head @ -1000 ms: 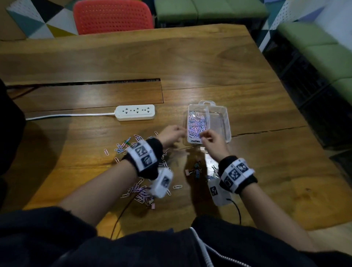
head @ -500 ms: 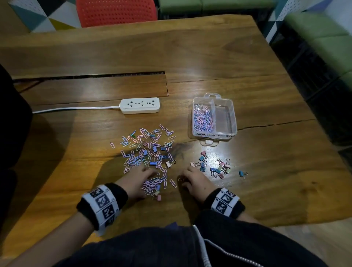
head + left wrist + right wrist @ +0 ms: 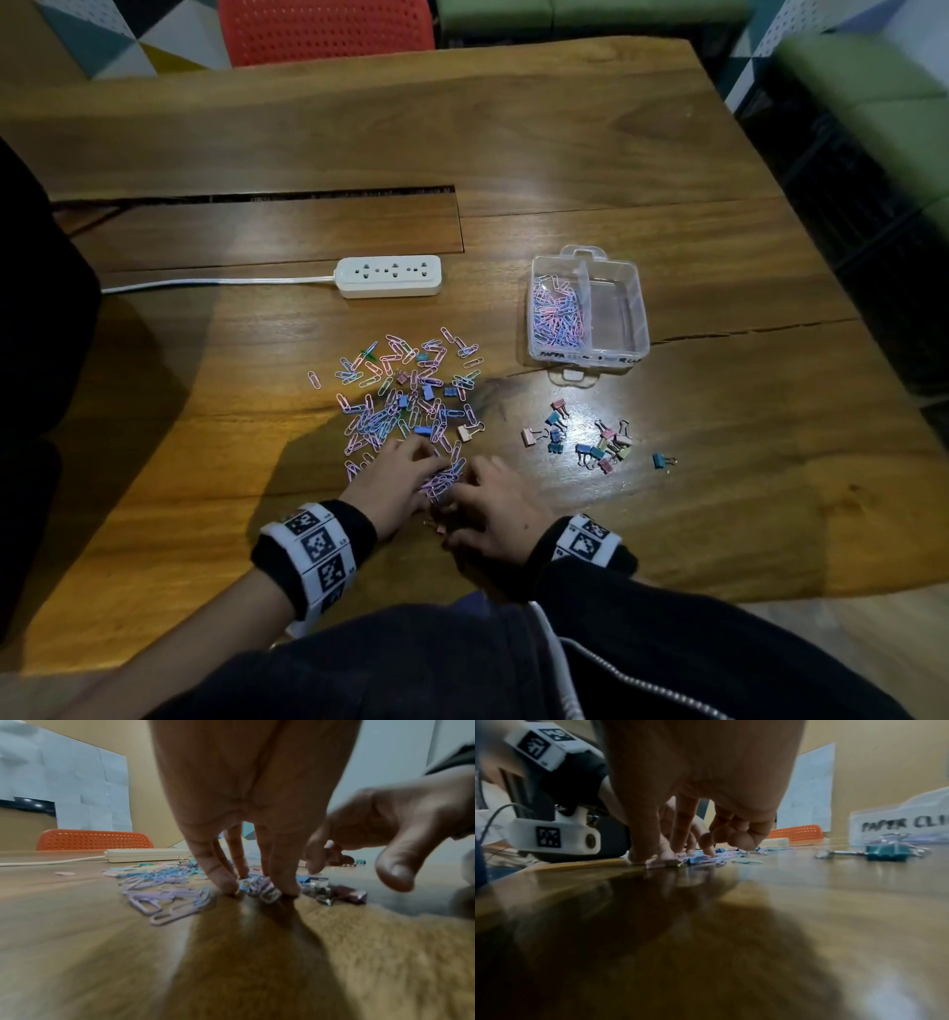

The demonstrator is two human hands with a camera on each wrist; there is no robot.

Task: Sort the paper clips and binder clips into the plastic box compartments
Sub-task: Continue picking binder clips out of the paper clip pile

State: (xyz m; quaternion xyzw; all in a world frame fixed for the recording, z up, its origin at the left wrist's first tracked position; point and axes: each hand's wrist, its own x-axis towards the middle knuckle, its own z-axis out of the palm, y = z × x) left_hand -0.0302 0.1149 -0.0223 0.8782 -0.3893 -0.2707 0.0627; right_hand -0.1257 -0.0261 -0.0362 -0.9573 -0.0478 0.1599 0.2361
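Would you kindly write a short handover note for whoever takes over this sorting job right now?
Left hand: fingertips down on the paper clips at the pile's near edge, gathering; a firm grip is not clear.
Right hand: beside it, fingers curled over the same clips.
Plastic box: left compartment holds paper clips, right one looks empty.
Binder clips: most grouped loose on the table near the box, a few still mixed in the pile.
Left: most paper clips, all binder clips.

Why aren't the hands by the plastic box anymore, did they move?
Yes. Both the left hand and right hand came back from the plastic box toward the person.
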